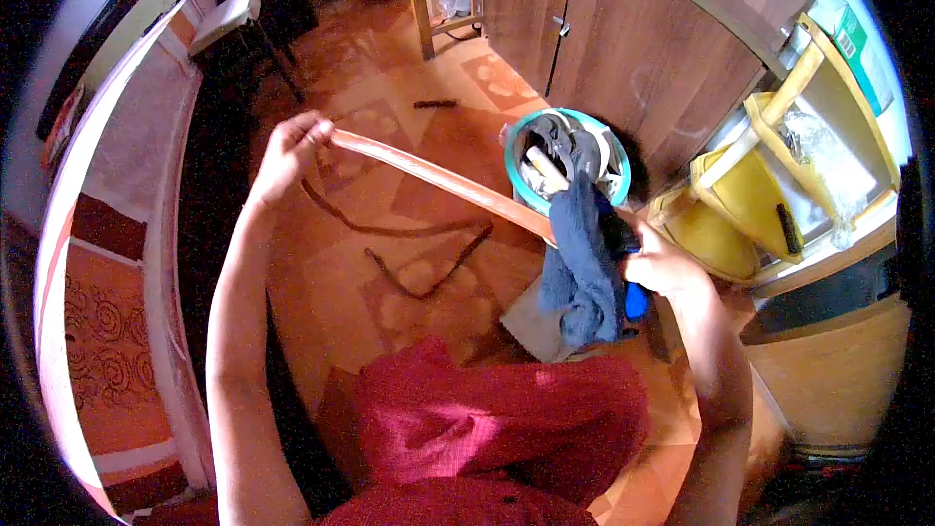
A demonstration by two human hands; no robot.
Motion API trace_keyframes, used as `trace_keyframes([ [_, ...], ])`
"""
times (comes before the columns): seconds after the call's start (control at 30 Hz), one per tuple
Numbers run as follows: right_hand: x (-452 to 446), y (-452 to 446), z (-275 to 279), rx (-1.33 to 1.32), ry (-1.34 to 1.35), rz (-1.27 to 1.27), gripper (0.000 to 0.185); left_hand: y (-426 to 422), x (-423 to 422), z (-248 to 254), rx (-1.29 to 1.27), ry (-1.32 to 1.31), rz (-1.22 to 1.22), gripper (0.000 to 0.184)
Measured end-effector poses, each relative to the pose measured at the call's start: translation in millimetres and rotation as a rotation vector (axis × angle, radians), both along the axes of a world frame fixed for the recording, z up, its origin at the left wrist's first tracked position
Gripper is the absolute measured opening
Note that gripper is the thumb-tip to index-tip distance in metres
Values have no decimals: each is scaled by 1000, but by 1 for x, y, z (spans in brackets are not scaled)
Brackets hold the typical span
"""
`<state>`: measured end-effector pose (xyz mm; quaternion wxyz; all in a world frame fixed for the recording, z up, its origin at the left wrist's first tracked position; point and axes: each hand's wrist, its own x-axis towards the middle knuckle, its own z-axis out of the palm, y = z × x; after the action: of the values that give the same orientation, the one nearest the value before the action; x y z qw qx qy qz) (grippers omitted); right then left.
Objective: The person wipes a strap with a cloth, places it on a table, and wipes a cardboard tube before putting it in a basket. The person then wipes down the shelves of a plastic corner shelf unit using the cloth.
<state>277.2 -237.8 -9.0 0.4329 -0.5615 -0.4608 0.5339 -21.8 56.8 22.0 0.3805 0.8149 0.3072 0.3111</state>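
Note:
A long, flat brown strap [438,178], shiny like a belt, is stretched slantwise over the floor. My left hand [295,151] pinches its far-left end. Its other end runs into a bunched dark blue cloth [581,273] that my right hand [662,261] grips. A bright blue bit [635,302] shows just below the right fingers, and a grey cloth piece [536,321] hangs beside the dark one. Behind the cloth stands a round bucket [513,170] with a teal rim, filled with dark and pale items. The cloth partly covers its front.
On the patterned orange floor lie a dark cord [429,287] and a short dark strip [435,104]. A wooden cabinet [633,49] stands behind the bucket. To the right is a yellow-framed rack [779,136] with a yellow bag. At left, a bed [117,331] and a stool [229,19].

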Motion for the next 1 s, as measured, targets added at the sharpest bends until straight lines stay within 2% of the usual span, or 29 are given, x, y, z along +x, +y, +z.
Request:
trace_keyframes([
  [0.03, -8, 1, 1, -6, 130, -62, 70, 0, -3, 2, -114, -28, -14, 25],
  [0.07, -11, 3, 3, 0, 255, -125, 68, -2, 1, 2, -107, -28, -16, 25],
  [0.1, -17, 11, -1, 144, 151, -144, 62, -9, 7, -1, -42, -55, 16, 25],
  [0.13, -22, 11, 2, 145, 152, -143, 62, -12, 10, -5, 21, -82, 49, 26],
  [0.17, -32, 11, 9, 128, 191, -340, 53, -9, 7, -7, -123, -15, 30, 26],
  [0.2, -40, 11, 17, 108, 228, -537, 46, -19, 9, -3, -35, 53, 77, 23],
  [0.23, -38, 12, 7, 77, 249, -631, 45, -13, 9, -12, -76, 85, -9, 21],
  [0.3, -36, 16, -10, 100, 300, -681, 44, -15, 13, -29, -52, 72, -118, 22],
  [0.33, -37, 19, -16, 119, 315, -682, 44, -49, 27, -11, 160, 101, -69, 27],
  [0.37, -38, 22, -21, 138, 315, -677, 44, -55, 35, -18, -45, 18, -192, 33],
  [0.4, -39, 25, -25, 158, 306, -671, 43, -76, 46, -10, -18, -18, -295, 39],
  [0.43, -41, 28, -28, 180, 275, -666, 43, -93, 55, -10, -166, -108, -436, 44],
  [0.47, -41, 32, -30, 201, 233, -655, 42, -109, 63, -12, -253, -199, -521, 36],
  [0.53, -38, 38, -37, 260, 59, -639, 42, -130, 68, -6, -430, 25, -511, 25],
  [0.63, -31, 45, -46, 324, -248, -631, 41, -144, 73, -16, -211, -110, -335, 18],
  [0.67, -31, 47, -46, 292, -146, -663, 40, -151, 73, -14, -305, -145, -296, 17],
  [0.73, -42, 54, -26, 104, 703, -853, 36, -152, 75, -25, -231, -286, -217, 17],
  [0.8, -39, 48, -19, 192, 832, -744, 38, -153, 73, -25, -420, -382, -126, 16],
  [0.87, -34, 41, -41, 222, 894, -641, 40, -153, 74, -28, -401, -364, -99, 16],
  [0.93, -48, 38, -49, 224, 577, -591, 42, -157, 81, -29, -456, -420, -72, 18],
  [0.97, -59, 43, -45, 121, 745, -659, 44, -157, 84, -31, -470, -427, -127, 20],
  [1.0, -57, 46, -67, 106, 722, -643, 42, -160, 87, -33, -490, -415, -112, 19],
])
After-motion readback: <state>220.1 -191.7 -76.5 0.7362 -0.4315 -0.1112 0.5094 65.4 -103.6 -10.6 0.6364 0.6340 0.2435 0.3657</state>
